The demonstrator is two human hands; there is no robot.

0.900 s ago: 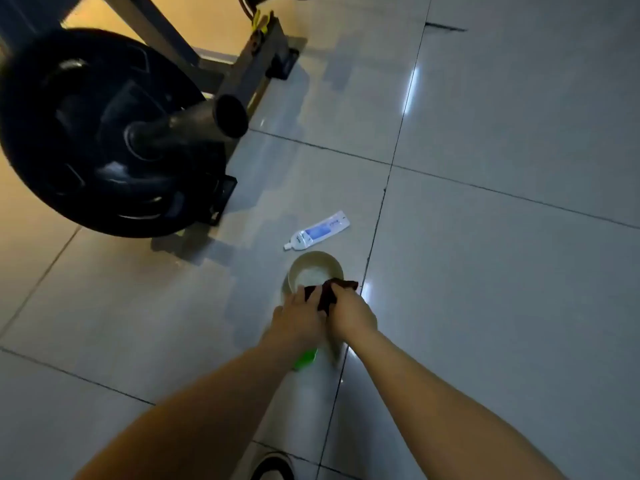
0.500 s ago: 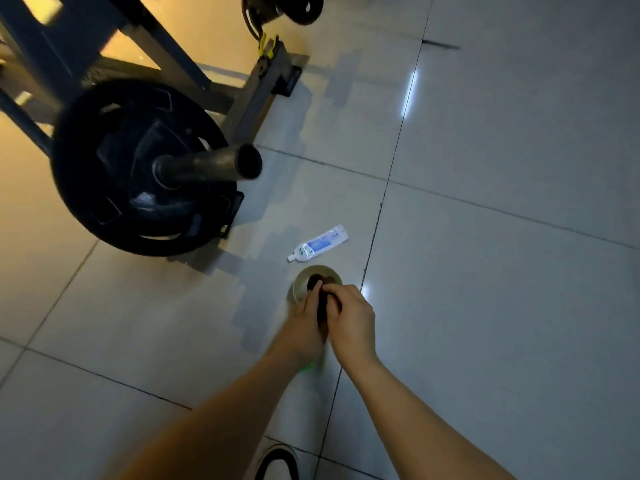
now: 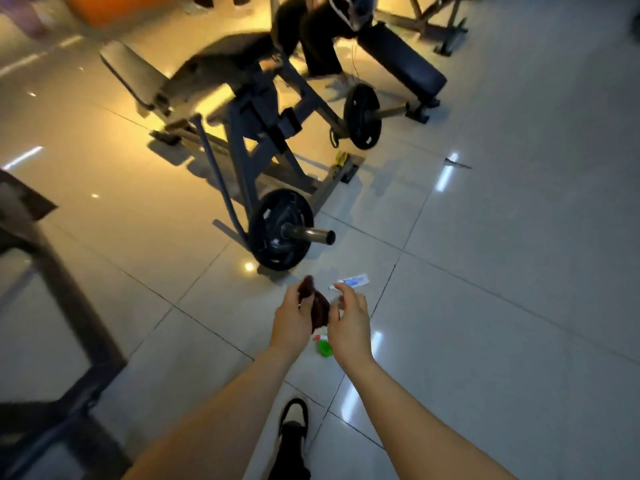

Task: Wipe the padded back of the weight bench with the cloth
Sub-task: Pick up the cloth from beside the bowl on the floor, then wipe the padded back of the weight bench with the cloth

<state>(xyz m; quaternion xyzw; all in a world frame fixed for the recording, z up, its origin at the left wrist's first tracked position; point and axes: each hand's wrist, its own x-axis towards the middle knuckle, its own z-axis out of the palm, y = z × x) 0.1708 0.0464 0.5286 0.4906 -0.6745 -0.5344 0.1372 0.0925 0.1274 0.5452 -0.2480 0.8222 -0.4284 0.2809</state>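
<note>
A dark brown cloth hangs bunched between my two hands, above the floor. My left hand pinches its upper end. My right hand is beside its lower edge with fingers spread; whether it touches the cloth I cannot tell. The weight bench stands far ahead at the upper left, with a grey padded back tilted to the left and a dark seat pad. It looks blurred.
A black weight plate on a steel sleeve juts toward me from the bench frame. A white tube and a green bottle lie on the tiles. A second bench, a person behind it, and a dark frame at left.
I have risen and the view lifted from the floor to the whole bench. Both hands came up off the bowl with the cloth, and my right hand has opened beside it.
</note>
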